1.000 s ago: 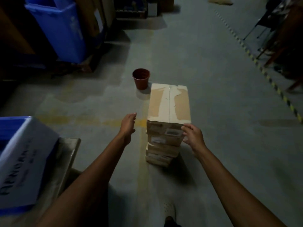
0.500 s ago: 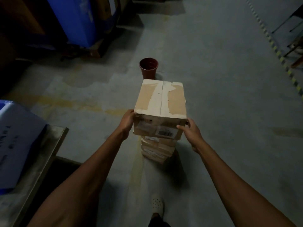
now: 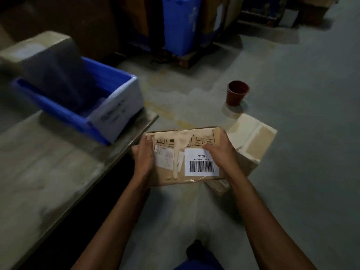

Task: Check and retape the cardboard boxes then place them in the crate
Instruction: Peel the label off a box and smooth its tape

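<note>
The left hand (image 3: 144,154) is curled round the left end of a brown cardboard box (image 3: 182,158), thumb lying along the upper corner of the face turned to the camera. The right hand (image 3: 220,151) grips the right end, its bent fingers pressing on that same face. Between the two hands the box is held in the air, tilted so its labelled side faces up; it hangs off the corner of the table and in front of the floor stack. A white barcode label (image 3: 201,165) sits on that face beside the right hand, its print upside down, and a smaller white label (image 3: 164,157) sits beside the left. A ragged strip of pale beige tape (image 3: 178,145) runs down between them. Just behind the right hand stands a stack of similar cardboard boxes (image 3: 251,141) on the grey concrete floor (image 3: 292,172), its top patched with pale tape. Further back on the floor is a small red-brown plastic flower pot (image 3: 237,92). To the left, a grey flat-topped table (image 3: 48,162) carries a blue plastic crate with a white end panel (image 3: 118,112); a large blurred box shape (image 3: 44,61) leans over its far end. A tall blue bin (image 3: 179,26) stands against the dark back wall.
</note>
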`<state>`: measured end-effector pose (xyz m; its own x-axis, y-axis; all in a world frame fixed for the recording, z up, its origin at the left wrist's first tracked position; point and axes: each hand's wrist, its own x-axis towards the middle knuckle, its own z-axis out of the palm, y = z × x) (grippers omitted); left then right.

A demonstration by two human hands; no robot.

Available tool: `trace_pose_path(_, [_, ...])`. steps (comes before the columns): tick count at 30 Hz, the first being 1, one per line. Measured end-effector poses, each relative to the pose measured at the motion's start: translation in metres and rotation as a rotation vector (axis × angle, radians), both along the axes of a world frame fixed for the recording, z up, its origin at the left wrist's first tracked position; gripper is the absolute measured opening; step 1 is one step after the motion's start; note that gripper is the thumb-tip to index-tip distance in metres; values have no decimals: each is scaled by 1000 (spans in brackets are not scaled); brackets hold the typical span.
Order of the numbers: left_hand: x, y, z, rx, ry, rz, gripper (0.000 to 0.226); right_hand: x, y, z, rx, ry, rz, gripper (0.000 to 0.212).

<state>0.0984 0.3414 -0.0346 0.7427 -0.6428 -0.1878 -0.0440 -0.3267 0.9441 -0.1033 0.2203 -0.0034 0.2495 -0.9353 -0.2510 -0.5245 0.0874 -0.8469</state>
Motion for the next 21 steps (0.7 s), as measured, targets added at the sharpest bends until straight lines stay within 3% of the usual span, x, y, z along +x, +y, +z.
trace_pose_path(2, [25, 54, 11, -4, 59, 112, 67, 33, 38, 4, -16, -16, 92, 47])
trace_pose_path(8, [81, 195, 63, -149, 106, 377, 49, 131, 144, 30, -76, -46, 334, 64])
trace_pose_path(10, [95, 234, 74, -162, 46, 472, 46, 157, 174, 39, -90, -80, 411, 67])
trace_pose_path(13, [110, 288, 86, -209, 12, 589, 46, 193, 213, 48, -74, -153, 531, 57])
trace_pose_path(16, [127, 333, 92, -286, 3, 670, 34, 222, 242, 55, -40, -269, 650, 49])
trace_pose_path(21, [147, 380, 79, -396, 73, 762, 15, 265, 261, 42, 117, -417, 730, 67])
